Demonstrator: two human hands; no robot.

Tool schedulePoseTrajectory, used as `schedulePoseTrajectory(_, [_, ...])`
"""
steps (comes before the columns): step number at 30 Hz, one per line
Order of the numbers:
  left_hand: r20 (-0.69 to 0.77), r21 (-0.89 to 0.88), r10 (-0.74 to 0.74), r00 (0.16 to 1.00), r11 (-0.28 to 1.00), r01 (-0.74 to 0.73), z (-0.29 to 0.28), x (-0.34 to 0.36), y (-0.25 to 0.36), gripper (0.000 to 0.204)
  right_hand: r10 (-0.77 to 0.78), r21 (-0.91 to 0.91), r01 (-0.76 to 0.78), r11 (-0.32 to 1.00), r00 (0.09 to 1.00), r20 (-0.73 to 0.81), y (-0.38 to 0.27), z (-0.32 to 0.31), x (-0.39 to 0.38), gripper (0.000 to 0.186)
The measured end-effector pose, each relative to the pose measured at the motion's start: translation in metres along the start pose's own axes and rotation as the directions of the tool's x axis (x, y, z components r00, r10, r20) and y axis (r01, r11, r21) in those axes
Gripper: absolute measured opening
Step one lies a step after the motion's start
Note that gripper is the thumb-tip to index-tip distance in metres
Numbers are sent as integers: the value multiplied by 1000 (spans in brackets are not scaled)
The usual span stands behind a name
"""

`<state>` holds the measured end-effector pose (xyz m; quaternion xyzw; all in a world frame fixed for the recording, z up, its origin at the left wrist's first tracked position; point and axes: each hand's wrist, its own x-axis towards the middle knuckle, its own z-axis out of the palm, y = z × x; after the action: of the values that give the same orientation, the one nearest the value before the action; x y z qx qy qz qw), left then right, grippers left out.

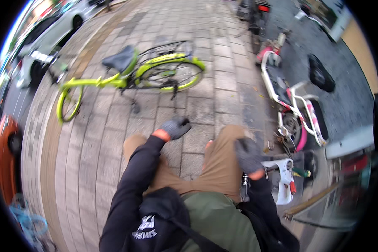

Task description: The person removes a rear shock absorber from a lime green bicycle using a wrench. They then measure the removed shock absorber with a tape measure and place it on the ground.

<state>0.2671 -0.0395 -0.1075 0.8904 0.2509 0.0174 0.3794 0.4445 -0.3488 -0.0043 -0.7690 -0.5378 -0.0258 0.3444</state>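
My left hand point(175, 127), in a dark grey glove with an orange cuff, is held out over the paving beyond my left knee. Its fingers are curled in, and whatever they may hold is hidden. My right hand point(248, 156), gloved alike, is at the outer side of my right knee; blur hides how its fingers lie. In front of me a lime-green bicycle point(109, 81) stands crosswise, its black saddle point(122, 60) towards the middle and its front wheel point(70, 103) to the left. Neither hand touches it.
To the right stands a white and pink two-wheeler point(296, 98). Close by my right arm is a white plastic piece point(284, 182) with tools around it. A white car point(50, 38) and an orange car point(7, 157) are along the left, near a light-blue bicycle point(31, 222).
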Motion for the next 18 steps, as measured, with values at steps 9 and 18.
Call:
schedulePoseTrajectory(9, [-26,-16,-105,994,994,105,23,17,-2,38,-135,484,-15,875,952,274,44,219,146,27])
schedulePoseTrajectory(18, [386,293,60,921,938,-184,53,98,-71,34,14,608,-425,671,827,563,54,233,224,33])
